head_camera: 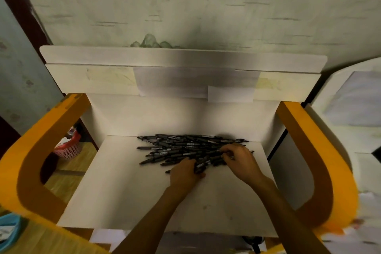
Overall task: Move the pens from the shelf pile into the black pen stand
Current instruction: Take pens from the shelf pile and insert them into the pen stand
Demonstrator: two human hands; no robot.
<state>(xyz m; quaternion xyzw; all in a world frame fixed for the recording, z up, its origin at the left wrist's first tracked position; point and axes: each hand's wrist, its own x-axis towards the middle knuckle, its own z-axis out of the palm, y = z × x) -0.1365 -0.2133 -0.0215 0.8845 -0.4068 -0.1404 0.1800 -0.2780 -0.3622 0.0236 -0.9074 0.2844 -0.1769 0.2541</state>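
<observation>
A loose pile of dark grey-black plastic pens [185,148] lies toward the back of a flat white shelf board [123,187], most of them lying roughly crosswise and overlapping one another. The left hand [185,173] sits at the near edge of the pile with its fingers curled around a small bundle of pens, their ends poking out past the thumb. The right hand [239,161] rests on the pile's right side, fingertips pinching at one or two pens (exactly how many cannot be told). The shelf board sits between two curved orange side frames [37,150]. Through the left frame's opening, a pink plastic mesh basket [68,148] stands on the floor, holding crumpled white and coloured scraps too blurred to identify.
</observation>
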